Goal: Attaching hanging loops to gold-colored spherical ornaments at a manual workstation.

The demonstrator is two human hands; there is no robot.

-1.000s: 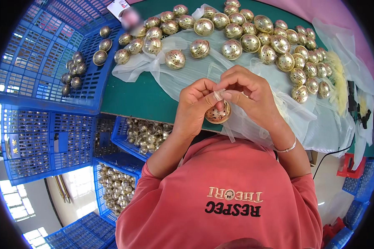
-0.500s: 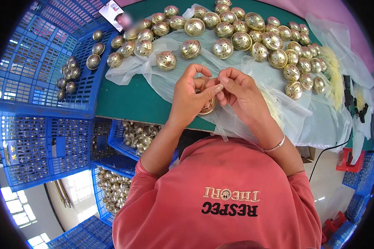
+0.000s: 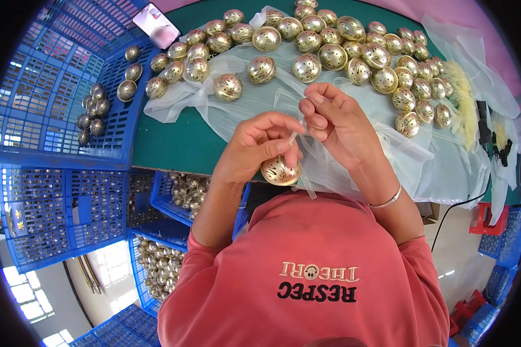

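Close to the table's front edge, my left hand (image 3: pixel 259 144) is closed in a pinch on a thin pale ribbon (image 3: pixel 293 137). Just below those fingertips is a gold ball ornament (image 3: pixel 280 172) with dark and glittery markings; whether the ribbon is tied to it cannot be made out. My right hand (image 3: pixel 340 122) is raised a little farther off to the right, thumb pressed to curled fingers. Anything in that pinch is too small to name. Beneath both hands lies sheer whitish plastic sheeting (image 3: pixel 246 120).
Many gold balls (image 3: pixel 333 56) cover the back of the green table (image 3: pixel 176 141). A phone (image 3: pixel 156 25) leans at the back left beside a blue crate (image 3: pixel 46 147) holding several balls. Pale yellow strands (image 3: pixel 463 107) lie at right. Lower crates (image 3: pixel 156 269) hold more balls.
My hands were together at the fingertips and have parted. The left has moved left and nearer to me, the right slightly up. More of the gold ball now shows.
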